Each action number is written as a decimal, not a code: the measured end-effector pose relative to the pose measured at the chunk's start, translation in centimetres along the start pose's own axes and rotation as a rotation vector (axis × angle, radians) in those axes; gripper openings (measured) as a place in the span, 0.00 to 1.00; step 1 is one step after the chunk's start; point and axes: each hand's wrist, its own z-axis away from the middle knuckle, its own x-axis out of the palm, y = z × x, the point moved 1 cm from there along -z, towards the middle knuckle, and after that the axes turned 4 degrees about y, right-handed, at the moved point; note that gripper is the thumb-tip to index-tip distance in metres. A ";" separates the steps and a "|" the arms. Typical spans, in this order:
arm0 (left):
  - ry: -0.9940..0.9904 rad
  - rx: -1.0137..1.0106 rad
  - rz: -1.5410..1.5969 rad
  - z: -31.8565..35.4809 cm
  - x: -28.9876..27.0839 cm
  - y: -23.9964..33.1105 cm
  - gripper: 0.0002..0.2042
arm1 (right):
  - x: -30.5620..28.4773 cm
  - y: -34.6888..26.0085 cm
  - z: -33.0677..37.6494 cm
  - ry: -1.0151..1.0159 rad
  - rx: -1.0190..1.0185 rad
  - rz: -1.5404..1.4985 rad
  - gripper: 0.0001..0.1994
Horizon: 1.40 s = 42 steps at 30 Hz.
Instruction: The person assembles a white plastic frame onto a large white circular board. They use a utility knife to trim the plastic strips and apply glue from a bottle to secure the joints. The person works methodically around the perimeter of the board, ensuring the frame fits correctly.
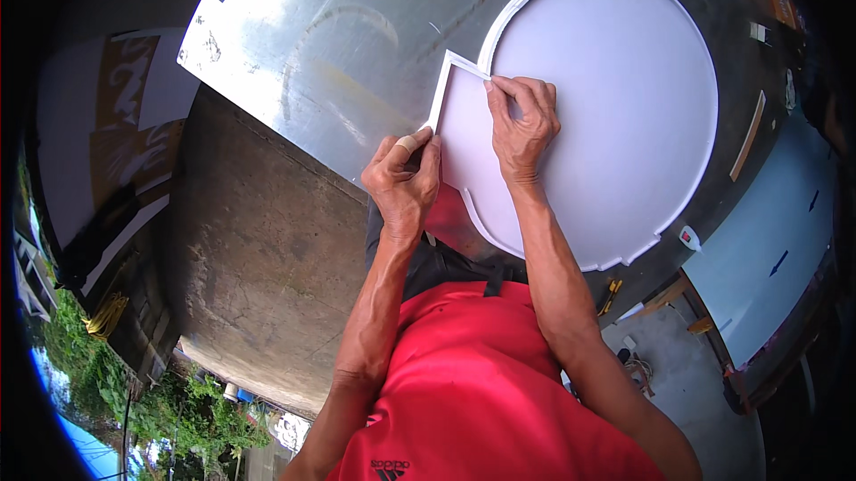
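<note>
A large white round panel [615,98] with a raised white rim lies on a grey metal sheet [339,44]. A squarish tab sticks out of its lower left side. My left hand [406,180], with a bandage on one finger, presses on the outer edge strip of that tab. My right hand [524,120] rests on the tab's top near the corner, fingers curled and pinched against the rim strip; whether it holds a small tool is hidden.
A concrete floor [259,258] lies to the left of the metal sheet. A printed board [116,142] leans at far left. A wooden strip [747,138], a light blue panel [767,249] and small tools [611,296] lie at the right.
</note>
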 end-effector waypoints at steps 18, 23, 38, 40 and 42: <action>0.042 0.019 0.019 0.4 0.6 -0.2 0.08 | 0.2 0.1 0.1 -0.015 -0.021 0.041 0.07; 0.046 -0.016 0.024 0.4 0.8 -0.3 0.08 | 0.3 0.0 0.0 -0.028 -0.020 0.033 0.07; 0.030 -0.054 0.050 0.2 0.8 0.0 0.08 | -0.5 0.2 -0.5 -0.094 0.037 -0.027 0.08; 0.023 -0.054 0.036 0.1 0.6 0.2 0.08 | -0.9 -0.1 -1.0 -0.151 0.104 -0.038 0.07; 0.030 -0.046 0.059 0.1 0.7 -0.1 0.09 | -1.7 -0.4 -2.1 -0.241 0.198 -0.031 0.06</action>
